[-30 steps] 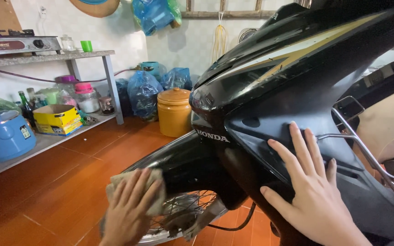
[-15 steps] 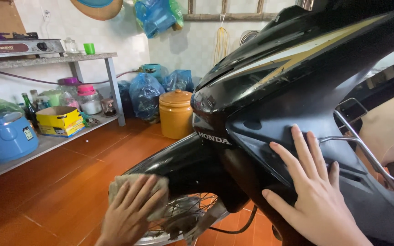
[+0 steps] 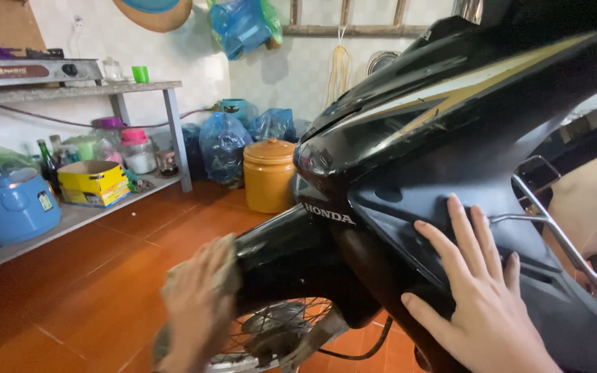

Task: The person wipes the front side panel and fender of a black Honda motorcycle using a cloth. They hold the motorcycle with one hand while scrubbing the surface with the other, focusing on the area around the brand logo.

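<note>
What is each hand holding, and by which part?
The left hand presses a cloth flat under its palm against the front fender. The right hand holds nothing; it lies open on the black side panel.

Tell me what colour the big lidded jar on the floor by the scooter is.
The lidded jar is mustard yellow, clearest in the head view.

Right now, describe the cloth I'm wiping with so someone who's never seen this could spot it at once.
Start at the black scooter that fills the right side, and drop to its front mudguard above the spoked wheel. The left hand presses a small pale cloth flat against that mudguard. It is the only light, soft thing on the glossy black bodywork; the right hand rests bare on the panel.
</note>
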